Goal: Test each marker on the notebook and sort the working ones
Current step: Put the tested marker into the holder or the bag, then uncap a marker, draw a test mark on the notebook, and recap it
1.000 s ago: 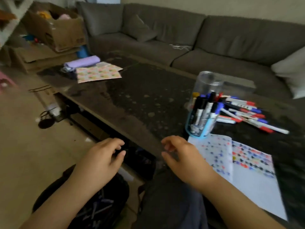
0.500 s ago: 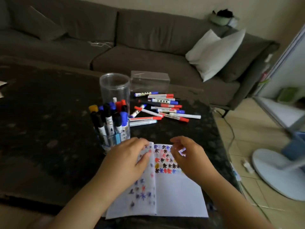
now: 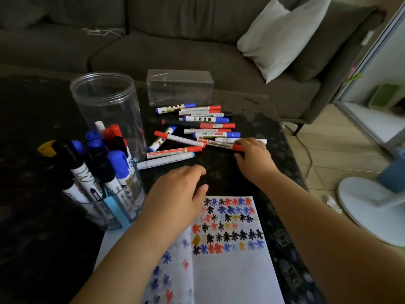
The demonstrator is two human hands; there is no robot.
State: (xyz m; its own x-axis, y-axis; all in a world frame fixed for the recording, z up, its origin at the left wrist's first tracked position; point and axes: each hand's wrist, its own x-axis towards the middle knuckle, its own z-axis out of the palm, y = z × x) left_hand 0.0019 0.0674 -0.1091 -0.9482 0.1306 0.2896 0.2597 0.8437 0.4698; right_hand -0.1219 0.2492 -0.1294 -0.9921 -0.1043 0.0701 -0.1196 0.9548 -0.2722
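Observation:
An open notebook [image 3: 232, 273] covered in colored star scribbles lies at the table's near edge. My left hand [image 3: 175, 194] rests with relaxed fingers on the notebook's upper left corner. My right hand [image 3: 254, 159] reaches into a pile of loose markers [image 3: 203, 123] beyond the notebook. Its fingers curl over the capped end of a red marker [image 3: 219, 144], thumb just below it. A clear cup [image 3: 122, 207] packed with black, blue and red markers stands left of the notebook.
A tall empty clear jar [image 3: 107, 106] stands behind the cup, and a clear plastic box [image 3: 179, 86] sits behind the pile. The dark table [image 3: 32, 216] ends close on the right. A grey sofa [image 3: 175, 51] lies beyond; a white fan base [image 3: 372, 207] is on the floor.
The view swung right onto the notebook and moved closer. My right hand left the notebook and reached forward to the marker pile. My left hand stayed at the notebook's top left.

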